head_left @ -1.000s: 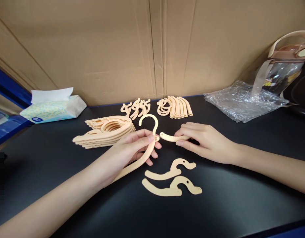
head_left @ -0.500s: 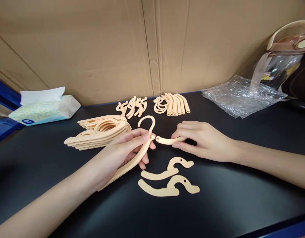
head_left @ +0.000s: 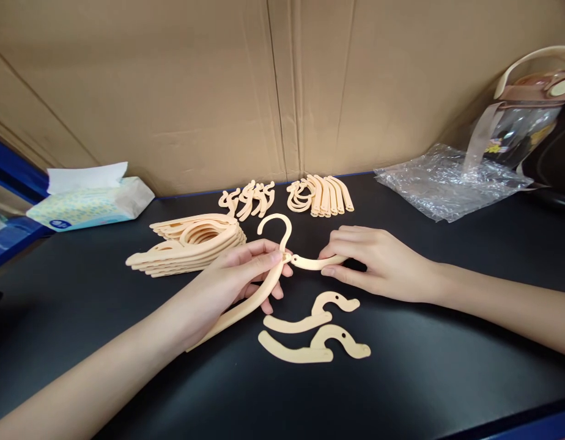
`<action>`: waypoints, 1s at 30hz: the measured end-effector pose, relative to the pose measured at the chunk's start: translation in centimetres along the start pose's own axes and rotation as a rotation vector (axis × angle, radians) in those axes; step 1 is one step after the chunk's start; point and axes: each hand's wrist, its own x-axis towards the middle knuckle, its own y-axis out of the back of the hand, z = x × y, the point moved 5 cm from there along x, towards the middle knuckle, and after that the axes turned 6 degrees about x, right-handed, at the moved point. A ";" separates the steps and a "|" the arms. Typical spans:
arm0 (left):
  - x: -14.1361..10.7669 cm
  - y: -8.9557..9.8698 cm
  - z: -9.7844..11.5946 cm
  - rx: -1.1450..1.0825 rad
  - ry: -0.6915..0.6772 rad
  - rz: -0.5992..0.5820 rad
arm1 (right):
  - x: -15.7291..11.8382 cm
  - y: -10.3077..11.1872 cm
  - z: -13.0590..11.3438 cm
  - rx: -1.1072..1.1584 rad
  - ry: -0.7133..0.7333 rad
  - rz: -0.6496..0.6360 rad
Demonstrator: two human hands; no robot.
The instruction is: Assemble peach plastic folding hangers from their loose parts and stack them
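My left hand (head_left: pixel 252 269) is closed on a cream plastic hanger piece (head_left: pixel 251 300), a long curved arm with a hook (head_left: pixel 287 229) standing up at its end. Between the thumb and fingers of my right hand (head_left: pixel 374 260) is a second curved hanger arm (head_left: pixel 310 263). Its holed tip meets the joint end of the left piece, or lies very near it; I cannot tell whether they are joined. Below my hands, two flat hanger parts with curved necks, an upper one (head_left: pixel 296 323) and a lower one (head_left: pixel 294 351), lie on the black table.
A stack of folded hangers (head_left: pixel 181 260) lies left, beside my left wrist. Behind are small hook-shaped parts (head_left: pixel 250 198), loose hooks (head_left: pixel 298 197) and curved arms (head_left: pixel 329 195). A tissue pack (head_left: pixel 94 205) stands back left; a clear plastic bag (head_left: pixel 447 183) and a bottle (head_left: pixel 534 116) are right.
The tip of the arm in my right hand has come closer to the hanger piece in my left hand. The whole view has shifted slightly.
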 end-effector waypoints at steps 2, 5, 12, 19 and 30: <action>0.0 0.0 0.1 0.008 -0.006 0.004 | 0.0 0.0 0.0 -0.003 -0.002 0.001; 0.0 0.0 0.2 0.015 -0.012 0.001 | -0.1 0.1 0.0 -0.006 0.005 0.009; -0.1 -0.1 0.1 0.029 -0.008 -0.020 | -0.2 0.0 -0.1 -0.015 0.024 0.009; 0.0 -0.1 0.1 0.032 -0.004 -0.031 | -0.1 0.0 -0.1 -0.002 0.005 0.001; -0.2 0.0 0.0 0.029 0.006 -0.033 | -0.1 0.0 -0.2 -0.004 0.013 -0.005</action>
